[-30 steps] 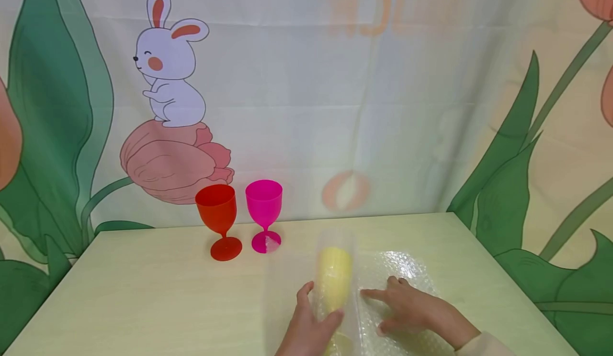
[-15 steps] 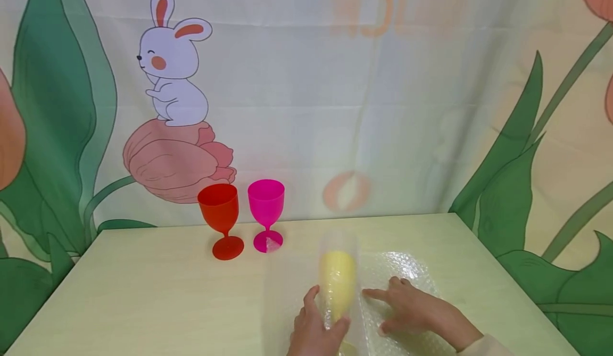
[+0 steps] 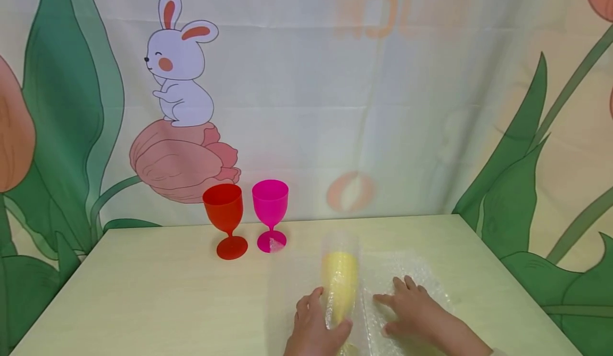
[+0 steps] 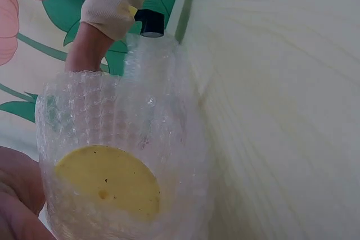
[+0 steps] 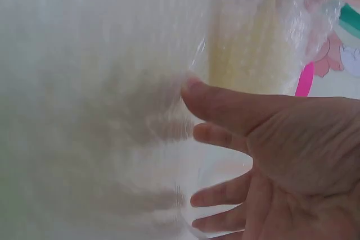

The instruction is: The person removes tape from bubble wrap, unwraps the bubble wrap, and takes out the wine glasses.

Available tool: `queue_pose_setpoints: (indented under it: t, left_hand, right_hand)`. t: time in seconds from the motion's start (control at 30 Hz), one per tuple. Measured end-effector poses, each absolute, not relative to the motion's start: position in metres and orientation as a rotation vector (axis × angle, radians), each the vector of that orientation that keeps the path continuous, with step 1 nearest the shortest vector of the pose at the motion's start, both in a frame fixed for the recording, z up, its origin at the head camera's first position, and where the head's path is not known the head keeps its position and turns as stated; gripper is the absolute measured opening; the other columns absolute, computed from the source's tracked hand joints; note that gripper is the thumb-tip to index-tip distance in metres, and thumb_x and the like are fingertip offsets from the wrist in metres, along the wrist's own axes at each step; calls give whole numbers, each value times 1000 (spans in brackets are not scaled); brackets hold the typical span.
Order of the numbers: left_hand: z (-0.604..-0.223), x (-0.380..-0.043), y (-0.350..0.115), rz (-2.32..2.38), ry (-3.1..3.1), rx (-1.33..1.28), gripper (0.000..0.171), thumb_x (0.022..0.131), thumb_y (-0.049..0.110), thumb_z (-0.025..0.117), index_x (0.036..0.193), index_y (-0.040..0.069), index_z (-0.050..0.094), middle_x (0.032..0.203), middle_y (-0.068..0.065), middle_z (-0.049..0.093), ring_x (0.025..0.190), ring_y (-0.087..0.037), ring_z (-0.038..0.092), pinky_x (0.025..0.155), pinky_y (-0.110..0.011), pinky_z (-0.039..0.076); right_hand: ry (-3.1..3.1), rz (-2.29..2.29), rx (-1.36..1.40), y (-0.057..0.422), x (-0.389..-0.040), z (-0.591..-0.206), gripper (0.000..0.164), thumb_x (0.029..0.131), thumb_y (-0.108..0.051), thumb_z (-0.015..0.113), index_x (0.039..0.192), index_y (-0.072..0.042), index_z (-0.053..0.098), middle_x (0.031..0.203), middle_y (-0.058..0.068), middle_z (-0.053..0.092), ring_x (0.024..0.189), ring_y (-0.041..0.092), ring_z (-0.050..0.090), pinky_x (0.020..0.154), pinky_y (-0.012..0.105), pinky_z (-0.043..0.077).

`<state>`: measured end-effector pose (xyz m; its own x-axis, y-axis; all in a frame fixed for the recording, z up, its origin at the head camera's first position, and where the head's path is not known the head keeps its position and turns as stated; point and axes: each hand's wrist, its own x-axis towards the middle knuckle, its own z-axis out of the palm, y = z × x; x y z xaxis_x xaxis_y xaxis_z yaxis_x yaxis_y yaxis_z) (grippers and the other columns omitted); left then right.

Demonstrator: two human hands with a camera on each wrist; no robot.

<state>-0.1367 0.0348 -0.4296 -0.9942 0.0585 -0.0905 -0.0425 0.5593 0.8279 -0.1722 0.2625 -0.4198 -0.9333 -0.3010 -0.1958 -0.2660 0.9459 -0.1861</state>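
Observation:
A yellow goblet (image 3: 340, 281), rolled inside bubble wrap (image 3: 402, 271), lies on its side on the table with its cup end away from me. My left hand (image 3: 316, 326) grips the roll, thumb on the near right and fingers on the left. The left wrist view shows the goblet's round yellow base (image 4: 109, 178) through the wrap, beside part of the left hand (image 4: 17, 200). On the flat sheet right of the roll, my right hand (image 3: 416, 313) rests with its fingers spread. In the right wrist view, its thumb (image 5: 225, 105) touches the wrap's edge.
A red goblet (image 3: 224, 212) and a magenta goblet (image 3: 271, 201) stand upright at the back left of the pale table (image 3: 167, 292). Something clear lies on the magenta goblet's foot. A curtain (image 3: 297, 100) printed with a rabbit and tulips hangs behind.
The right hand's fingers have spread wider and shifted slightly right over the sheet. My left hand keeps its grip on the wrapped goblet. The head view has drifted slightly.

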Motion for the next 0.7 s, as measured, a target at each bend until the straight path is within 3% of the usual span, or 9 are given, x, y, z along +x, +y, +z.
queue_pose_setpoints:
  t: [0.1, 0.17, 0.27, 0.37, 0.5, 0.6, 0.7]
  left_hand:
    - [-428, -136, 37, 1382, 2733, 54, 78, 80, 38, 81, 141, 3, 48, 139, -24, 45, 123, -43, 52, 81, -70, 49]
    - [-427, -135, 38, 1350, 2764, 86, 79, 80, 37, 82, 141, 1, 47, 140, -24, 46, 119, -43, 55, 80, -69, 49]
    - [-425, -134, 41, 1300, 2786, 117, 79, 82, 35, 81, 141, -1, 44, 137, -22, 48, 110, -41, 60, 79, -65, 50]
    - [-423, -134, 42, 1266, 2784, 125, 79, 84, 33, 80, 143, -3, 42, 137, -19, 48, 107, -40, 61, 79, -63, 51]
    - [-421, -133, 43, 1241, 2788, 130, 78, 84, 33, 79, 143, -3, 41, 137, -18, 48, 111, -40, 60, 79, -63, 51]
    - [-420, -133, 44, 1210, 2784, 116, 79, 85, 34, 78, 144, -3, 41, 139, -19, 48, 114, -40, 58, 80, -64, 50]
    - [-419, -134, 45, 1178, 2776, 101, 80, 85, 35, 78, 144, -3, 40, 141, -19, 47, 116, -40, 57, 82, -64, 51]
  right_hand:
    - [2934, -165, -506, 259, -168, -421, 47, 80, -26, 87, 122, -11, 72, 131, 27, 55, 129, 53, 45, 100, 69, 40]
    - [2980, -142, -639, 258, -166, -423, 37, 78, -20, 87, 111, -9, 73, 113, 16, 59, 111, 41, 53, 91, 56, 48]
    - [2998, -202, -796, 257, -162, -427, 27, 77, -9, 85, 101, -10, 73, 92, 2, 55, 87, 23, 52, 75, 39, 49]
    - [2947, -355, -831, 258, -159, -429, 26, 80, 2, 78, 102, -9, 73, 86, -5, 55, 76, 13, 52, 69, 31, 48]
    - [2893, -527, -823, 263, -158, -431, 24, 85, 7, 70, 103, -9, 73, 84, -9, 59, 71, 6, 52, 68, 30, 50]
    - [2866, -663, -801, 265, -157, -428, 12, 98, -6, 64, 93, -14, 72, 77, -13, 57, 67, 2, 47, 66, 27, 47]
    - [2803, -785, -657, 263, -151, -414, 31, 109, -31, 52, 87, -17, 70, 78, -12, 62, 72, 5, 55, 70, 32, 49]
